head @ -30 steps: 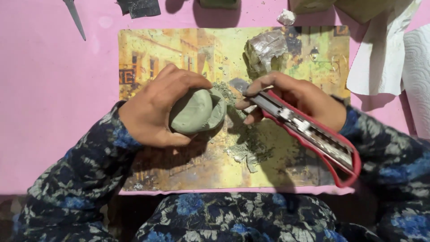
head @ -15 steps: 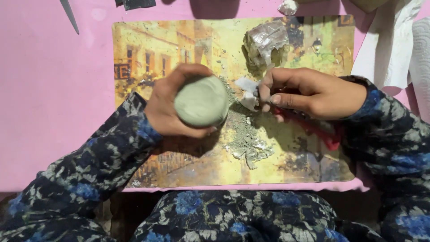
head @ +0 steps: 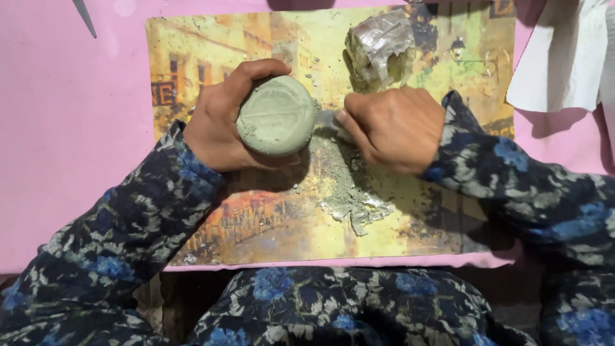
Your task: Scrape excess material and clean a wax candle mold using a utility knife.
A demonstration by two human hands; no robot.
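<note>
grey-green clay lump sits cupped in the left hand, tilted so its flat face shows. right hand is curled shut beside it, its contents hidden, over the clay crumbs the picture mat catches on the pink tabletop.

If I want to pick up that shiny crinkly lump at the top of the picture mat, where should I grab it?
Probably pinch the plastic-wrapped lump across its sides, coming from above. It sits alone on the mat, above the right hand, with nothing over it.
</note>
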